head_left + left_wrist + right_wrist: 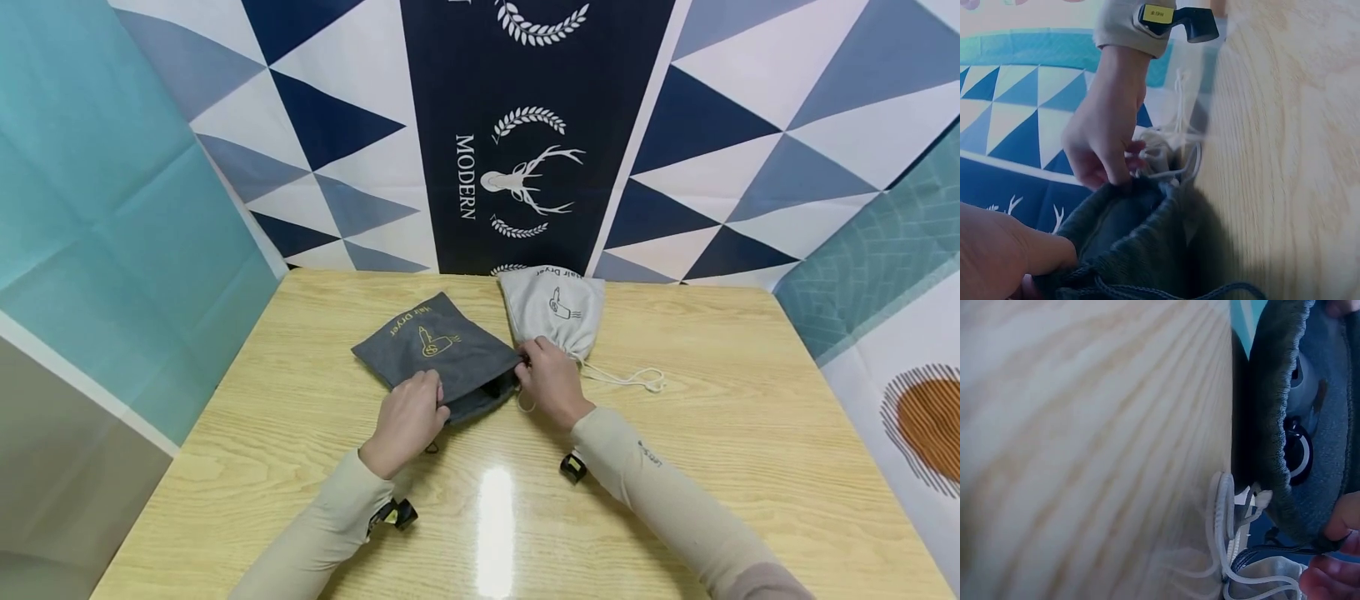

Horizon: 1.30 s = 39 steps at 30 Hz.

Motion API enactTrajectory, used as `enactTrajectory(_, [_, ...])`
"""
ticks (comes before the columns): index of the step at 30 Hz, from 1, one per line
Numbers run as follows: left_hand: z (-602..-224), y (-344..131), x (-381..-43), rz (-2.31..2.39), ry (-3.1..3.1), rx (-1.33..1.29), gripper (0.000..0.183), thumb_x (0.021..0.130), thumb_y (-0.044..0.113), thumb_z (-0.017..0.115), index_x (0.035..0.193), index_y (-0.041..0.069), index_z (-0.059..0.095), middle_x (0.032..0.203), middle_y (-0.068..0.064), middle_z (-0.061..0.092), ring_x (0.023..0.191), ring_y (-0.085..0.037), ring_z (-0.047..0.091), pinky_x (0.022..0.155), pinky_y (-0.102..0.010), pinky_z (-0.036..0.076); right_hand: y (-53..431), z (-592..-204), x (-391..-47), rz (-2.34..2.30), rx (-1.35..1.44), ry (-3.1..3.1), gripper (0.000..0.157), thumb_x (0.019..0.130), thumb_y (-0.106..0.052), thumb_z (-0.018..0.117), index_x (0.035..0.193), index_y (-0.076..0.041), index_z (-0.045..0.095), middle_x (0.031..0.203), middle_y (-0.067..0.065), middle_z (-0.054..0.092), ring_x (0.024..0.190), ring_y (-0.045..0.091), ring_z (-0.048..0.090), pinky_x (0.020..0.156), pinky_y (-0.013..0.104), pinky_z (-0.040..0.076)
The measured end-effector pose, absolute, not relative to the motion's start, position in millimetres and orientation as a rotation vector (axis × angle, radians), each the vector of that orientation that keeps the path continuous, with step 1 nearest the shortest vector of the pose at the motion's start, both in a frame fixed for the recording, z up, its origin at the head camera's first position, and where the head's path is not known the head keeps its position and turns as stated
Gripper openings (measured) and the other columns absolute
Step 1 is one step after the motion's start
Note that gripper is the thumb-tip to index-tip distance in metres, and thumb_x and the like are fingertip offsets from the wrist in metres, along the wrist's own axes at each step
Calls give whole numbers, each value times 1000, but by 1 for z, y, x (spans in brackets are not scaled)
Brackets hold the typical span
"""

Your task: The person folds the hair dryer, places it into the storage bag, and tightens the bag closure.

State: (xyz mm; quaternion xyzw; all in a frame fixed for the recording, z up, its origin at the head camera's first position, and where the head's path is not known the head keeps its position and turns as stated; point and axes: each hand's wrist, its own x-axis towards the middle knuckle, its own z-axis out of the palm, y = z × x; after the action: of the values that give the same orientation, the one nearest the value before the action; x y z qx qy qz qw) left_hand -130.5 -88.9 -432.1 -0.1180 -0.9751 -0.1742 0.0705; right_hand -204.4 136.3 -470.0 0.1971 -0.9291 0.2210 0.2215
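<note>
A dark grey drawstring bag (442, 354) printed "Hair Dryer" in yellow lies on the table, its mouth toward me and held apart. My left hand (408, 421) pinches the left part of the mouth's rim. At the rim's right corner, my right hand (551, 379) grips the cloth, with the dark cord close to its fingers in the right wrist view. Inside the bag that view shows a rounded grey object (1302, 397) and a black looped part (1298, 453), mostly hidden by cloth. Just beyond my right hand lies a light grey drawstring bag (555, 308), its neck gathered.
The light bag's white cord (622, 380) trails rightward over the wooden table (337, 533). A patterned cloth backdrop (360, 125) rises at the table's far edge. Small black cameras (573, 468) hang under both wrists.
</note>
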Motion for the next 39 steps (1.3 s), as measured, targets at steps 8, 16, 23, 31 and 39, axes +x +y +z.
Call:
enactTrajectory(8, [-431, -107, -124, -609, -3062, -218, 23, 84, 17, 73, 83, 13, 51, 75, -1, 51, 61, -18, 47, 53, -31, 37, 136, -468, -202, 625, 456, -2600, 14, 83, -9, 65, 94, -2, 69, 84, 13, 66, 69, 30, 64, 61, 44, 53])
enactTrajectory(16, [-435, -125, -127, -935, -3237, -189, 15, 95, 23, 55, 87, 12, 51, 67, -2, 51, 56, -18, 47, 54, -30, 34, 135, -468, -202, 956, 469, -2693, 36, 93, -7, 50, 125, 3, 62, 109, 22, 70, 88, 35, 68, 81, 48, 53])
enactTrajectory(23, [-440, -136, -136, -1733, -3098, -166, 7, 96, 8, 46, 99, 4, 50, 74, -12, 69, 43, -17, 52, 51, -26, 44, 132, -466, -204, 1469, 507, -2778, 43, 99, -5, 38, 141, 2, 47, 108, 26, 67, 68, 30, 70, 75, 41, 57])
enactTrajectory(31, [-446, -147, -145, -2122, -2931, -228, 15, 96, 2, 46, 110, -4, 47, 67, -2, 68, 39, -5, 34, 43, -19, 29, 138, -460, -207, 1781, 516, -2806, 39, 96, 2, 40, 133, -1, 53, 61, 14, 60, 50, 23, 61, 46, 31, 49])
enactTrajectory(39, [-446, -163, -151, -2071, -3023, -397, 23, 97, 16, 58, 106, -5, 53, 61, 3, 54, 43, -5, 34, 45, -19, 31, 145, -449, -210, 1713, 644, -2944, 28, 95, -3, 49, 120, 1, 62, 67, 9, 62, 47, 14, 48, 46, 26, 41])
